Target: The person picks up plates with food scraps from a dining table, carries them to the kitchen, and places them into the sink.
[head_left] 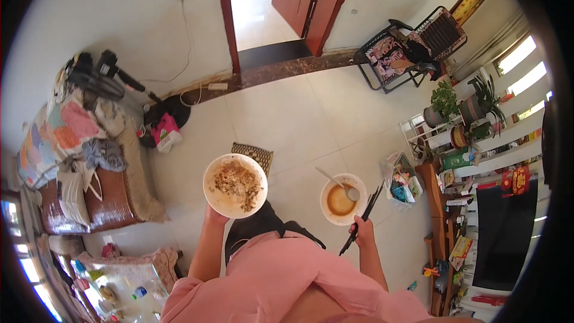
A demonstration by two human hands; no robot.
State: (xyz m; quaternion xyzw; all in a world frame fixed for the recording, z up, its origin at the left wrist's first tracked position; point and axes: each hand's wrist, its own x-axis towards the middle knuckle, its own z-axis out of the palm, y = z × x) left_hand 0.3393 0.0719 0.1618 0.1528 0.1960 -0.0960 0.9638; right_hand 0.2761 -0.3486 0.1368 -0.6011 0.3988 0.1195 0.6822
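A: From where I stand, the left hand (216,215) has the left bowl (213,202), with brown scraps (235,184) inside. How's the grip?

B: Curled at its lower edge and underneath, I'd say, though most of those fingers are hidden by the bowl

A: And the right hand (363,232)?

B: Closed round a bundle of black sticks (372,203), right beside the right bowl (327,191), the one with brown liquid (339,206) and a spoon (354,194). I can't tell whether fingers also support that bowl from below

A: That's the one I'd worry about. If the right hand carries bowl and sticks together, a slack grip could tip it and slop the liquid over the rim

B: The spoon, too: its handle pokes out past the far rim, so a knock there could flip it out

A: The left bowl is less trouble, but a tilt might scatter the scraps

B: And low down, a checked mat or stool (262,154) sits just past the left bowl, partly hidden by it, and a toe catching it could upset both bowls
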